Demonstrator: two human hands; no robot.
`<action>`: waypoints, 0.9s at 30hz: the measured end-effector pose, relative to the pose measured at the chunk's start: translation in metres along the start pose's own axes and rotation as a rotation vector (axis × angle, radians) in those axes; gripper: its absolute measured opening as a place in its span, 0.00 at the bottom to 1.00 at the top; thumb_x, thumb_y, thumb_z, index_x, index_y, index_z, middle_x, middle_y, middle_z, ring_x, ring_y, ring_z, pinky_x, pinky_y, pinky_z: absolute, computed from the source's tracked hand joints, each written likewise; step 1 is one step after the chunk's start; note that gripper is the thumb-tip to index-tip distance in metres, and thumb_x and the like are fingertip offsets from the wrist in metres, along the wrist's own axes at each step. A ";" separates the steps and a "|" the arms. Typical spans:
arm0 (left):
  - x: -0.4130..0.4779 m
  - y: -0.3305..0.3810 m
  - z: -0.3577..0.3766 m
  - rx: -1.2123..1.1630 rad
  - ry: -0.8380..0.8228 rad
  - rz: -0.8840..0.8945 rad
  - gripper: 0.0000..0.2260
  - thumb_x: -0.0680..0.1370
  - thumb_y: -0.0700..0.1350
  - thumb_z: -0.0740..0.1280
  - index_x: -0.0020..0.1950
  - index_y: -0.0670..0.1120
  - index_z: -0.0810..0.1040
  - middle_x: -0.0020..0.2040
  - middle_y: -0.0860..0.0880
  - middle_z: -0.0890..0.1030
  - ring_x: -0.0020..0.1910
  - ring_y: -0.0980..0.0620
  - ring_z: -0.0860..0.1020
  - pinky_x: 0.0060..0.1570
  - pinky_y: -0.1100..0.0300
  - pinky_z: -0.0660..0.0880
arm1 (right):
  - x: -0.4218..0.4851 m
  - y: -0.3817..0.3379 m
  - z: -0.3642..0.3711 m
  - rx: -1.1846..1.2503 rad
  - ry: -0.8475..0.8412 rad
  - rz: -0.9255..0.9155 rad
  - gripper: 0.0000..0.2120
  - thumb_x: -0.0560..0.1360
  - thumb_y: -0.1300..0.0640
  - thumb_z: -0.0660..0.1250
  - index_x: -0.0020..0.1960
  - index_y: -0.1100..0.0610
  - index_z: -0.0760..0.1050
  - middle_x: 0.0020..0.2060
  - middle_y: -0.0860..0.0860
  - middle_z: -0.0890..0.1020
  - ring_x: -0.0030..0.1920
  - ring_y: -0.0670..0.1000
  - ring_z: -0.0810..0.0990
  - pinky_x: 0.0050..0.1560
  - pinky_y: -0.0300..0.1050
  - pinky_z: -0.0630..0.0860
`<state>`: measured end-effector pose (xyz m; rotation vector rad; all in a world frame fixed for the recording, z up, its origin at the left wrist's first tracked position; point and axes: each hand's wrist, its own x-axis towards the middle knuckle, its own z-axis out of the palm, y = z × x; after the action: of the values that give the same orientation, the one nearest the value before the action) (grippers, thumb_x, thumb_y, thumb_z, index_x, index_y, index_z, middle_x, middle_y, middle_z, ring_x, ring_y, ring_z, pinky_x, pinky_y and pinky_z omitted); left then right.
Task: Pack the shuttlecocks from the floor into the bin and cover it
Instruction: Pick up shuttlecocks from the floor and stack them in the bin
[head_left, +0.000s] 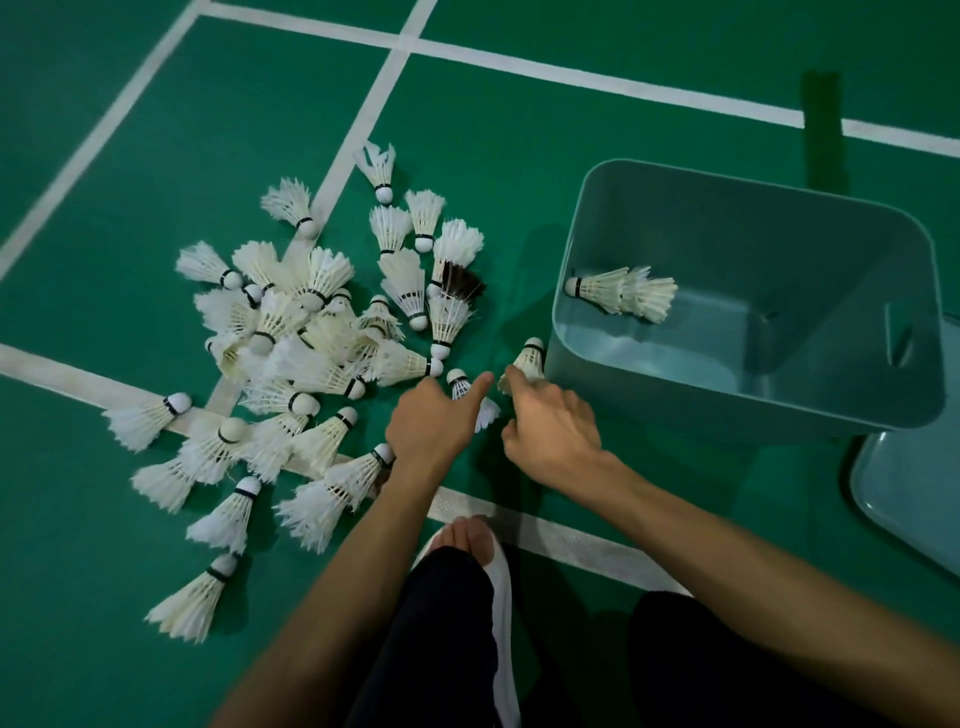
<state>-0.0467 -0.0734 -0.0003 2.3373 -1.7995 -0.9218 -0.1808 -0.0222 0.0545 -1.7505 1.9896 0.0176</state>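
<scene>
The shuttlecocks (291, 343) lie heaped on the floor (519, 156) at centre left of the frame. The bin (727, 410) stands open at right and holds a nested pair (618, 291). Left hand (431, 421): fingers curled round one shuttlecock (458, 383). Right hand (550, 426): fingers pinching the feathers of a second shuttlecock (529, 358) just beside the bin. The lid (914, 493) lies at lower right.

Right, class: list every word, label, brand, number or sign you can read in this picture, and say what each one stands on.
No readable text anywhere in the view.
White feather shuttlecocks: black bands by the cork, any print too small to read.
Teal plastic bin and teal lid: no label shows.
White court lines: plain markings, no letters or numbers.
</scene>
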 end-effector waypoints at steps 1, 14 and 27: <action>0.001 0.000 0.001 -0.002 0.025 -0.013 0.42 0.67 0.81 0.57 0.48 0.41 0.79 0.42 0.43 0.82 0.42 0.41 0.79 0.32 0.54 0.64 | 0.003 -0.001 0.003 0.002 0.011 0.000 0.24 0.76 0.55 0.65 0.72 0.54 0.66 0.59 0.57 0.81 0.56 0.63 0.81 0.51 0.52 0.77; -0.015 -0.016 -0.005 -0.389 0.163 -0.091 0.16 0.68 0.55 0.73 0.49 0.47 0.75 0.38 0.50 0.80 0.38 0.47 0.79 0.38 0.52 0.75 | -0.006 0.032 0.031 0.127 0.343 -0.074 0.09 0.77 0.47 0.68 0.51 0.49 0.85 0.41 0.52 0.87 0.41 0.58 0.84 0.40 0.47 0.78; 0.023 0.011 -0.010 -0.100 0.061 0.009 0.13 0.75 0.49 0.60 0.59 0.50 0.65 0.39 0.46 0.77 0.42 0.40 0.78 0.43 0.49 0.73 | -0.023 0.034 -0.002 0.333 0.505 -0.353 0.03 0.73 0.58 0.70 0.47 0.54 0.80 0.40 0.50 0.85 0.37 0.56 0.83 0.34 0.52 0.79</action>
<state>-0.0482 -0.1003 0.0026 2.2692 -1.6988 -0.9066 -0.2122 0.0046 0.0547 -1.9768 1.8190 -0.8972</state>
